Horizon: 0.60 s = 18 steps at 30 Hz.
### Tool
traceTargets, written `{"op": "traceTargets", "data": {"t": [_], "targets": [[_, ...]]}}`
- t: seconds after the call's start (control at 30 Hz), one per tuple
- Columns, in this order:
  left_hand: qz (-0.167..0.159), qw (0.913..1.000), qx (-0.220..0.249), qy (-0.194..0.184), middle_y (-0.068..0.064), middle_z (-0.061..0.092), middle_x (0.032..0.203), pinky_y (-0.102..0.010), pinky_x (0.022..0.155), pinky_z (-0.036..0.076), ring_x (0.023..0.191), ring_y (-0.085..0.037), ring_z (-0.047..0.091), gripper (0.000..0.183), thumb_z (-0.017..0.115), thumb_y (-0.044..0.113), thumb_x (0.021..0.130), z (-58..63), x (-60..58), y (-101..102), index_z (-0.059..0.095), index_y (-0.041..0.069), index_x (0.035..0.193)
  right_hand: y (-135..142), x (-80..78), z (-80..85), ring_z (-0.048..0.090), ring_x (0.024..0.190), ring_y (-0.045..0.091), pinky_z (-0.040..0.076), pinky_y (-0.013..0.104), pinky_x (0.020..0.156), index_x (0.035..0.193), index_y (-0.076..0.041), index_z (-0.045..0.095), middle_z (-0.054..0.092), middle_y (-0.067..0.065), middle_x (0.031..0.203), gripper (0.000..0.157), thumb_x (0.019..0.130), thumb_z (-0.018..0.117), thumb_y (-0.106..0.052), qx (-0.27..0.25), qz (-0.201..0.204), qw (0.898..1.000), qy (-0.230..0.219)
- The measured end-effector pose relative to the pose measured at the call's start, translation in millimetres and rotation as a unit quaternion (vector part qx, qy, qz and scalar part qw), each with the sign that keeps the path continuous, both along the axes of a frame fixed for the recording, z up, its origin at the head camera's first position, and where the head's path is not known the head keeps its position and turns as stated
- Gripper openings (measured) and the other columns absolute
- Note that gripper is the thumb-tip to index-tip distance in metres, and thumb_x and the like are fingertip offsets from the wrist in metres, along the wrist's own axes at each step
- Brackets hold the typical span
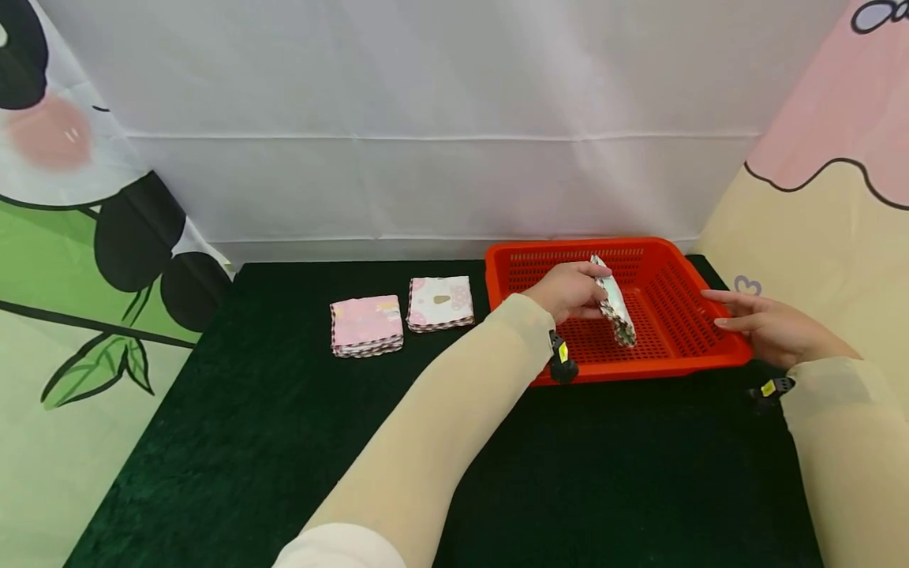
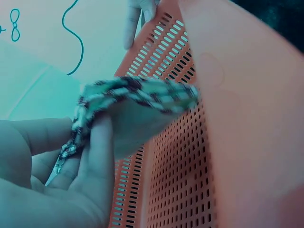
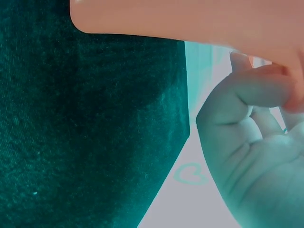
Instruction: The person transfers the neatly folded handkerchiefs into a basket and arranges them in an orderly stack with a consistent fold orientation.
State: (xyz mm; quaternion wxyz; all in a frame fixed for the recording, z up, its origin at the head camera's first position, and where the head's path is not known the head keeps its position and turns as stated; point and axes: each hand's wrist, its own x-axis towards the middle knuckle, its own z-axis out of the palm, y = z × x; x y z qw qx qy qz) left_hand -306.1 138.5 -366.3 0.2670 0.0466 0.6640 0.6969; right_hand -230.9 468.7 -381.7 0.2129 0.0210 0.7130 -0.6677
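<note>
My left hand (image 1: 574, 290) grips a stack of small square cloths (image 1: 616, 304) with checked edges, tilted on its side over the red plastic basket (image 1: 663, 367). In the left wrist view, the thumb and fingers pinch the cloths (image 2: 137, 92) along one side, and their checked edge bends. At the basket's right end, my right hand (image 1: 777, 327) holds the rim, its fingers reaching over it. The right wrist view shows the thumb (image 3: 247, 95) against the basket wall (image 3: 190, 21). A pink stack of cloths (image 1: 367, 322) and a white-and-pink stack of cloths (image 1: 440, 301) lie left of the basket.
Dark green cloth covers the table (image 1: 284, 442). A white curtain (image 1: 426, 181) hangs behind it. Printed sheets stand at the left (image 1: 78, 260) and right (image 1: 817, 244). The basket sits near the table's back right corner.
</note>
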Motion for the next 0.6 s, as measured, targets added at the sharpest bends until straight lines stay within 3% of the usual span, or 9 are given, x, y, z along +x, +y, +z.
{"op": "traceTargets", "data": {"t": [0.17, 0.4, 0.6], "targets": [[0.017, 0.9995, -0.026, 0.003, -0.010, 0.066, 0.125, -0.046, 0.089, 0.059, 0.087, -0.020, 0.066, 0.035, 0.065, -0.006, 0.096, 0.9, 3.1, -6.4, 0.073, 0.013, 0.125, -0.2, -1.7, 0.0, 0.063, 0.112, 0.011, 0.058, 0.033, 0.089, 0.143, -0.033, 0.061, 0.062, -0.016, 0.128, 0.051, 0.108, 0.045, 0.000, -0.007, 0.005, 1.000, 0.001], [0.028, 0.9991, -0.027, -0.016, -0.008, 0.065, 0.110, -0.047, 0.090, 0.059, 0.071, -0.021, 0.057, 0.041, 0.060, -0.013, 0.093, 8.7, 4.2, -20.2, 0.072, 0.010, 0.124, -1.8, -4.5, 0.5, 0.063, 0.112, 0.012, 0.058, 0.033, 0.088, 0.142, -0.034, 0.061, 0.063, -0.014, 0.128, 0.051, 0.109, 0.044, 0.000, -0.005, 0.010, 1.000, -0.001], [0.029, 0.9986, -0.044, -0.009, -0.012, 0.066, 0.112, -0.047, 0.091, 0.058, 0.084, -0.028, 0.065, 0.042, 0.060, -0.012, 0.093, 17.2, 5.2, -31.9, 0.071, 0.010, 0.127, -0.4, -3.2, -0.7, 0.063, 0.110, 0.011, 0.059, 0.033, 0.087, 0.138, -0.036, 0.064, 0.063, -0.014, 0.126, 0.051, 0.108, 0.044, 0.001, 0.001, 0.008, 1.000, -0.004]]}}
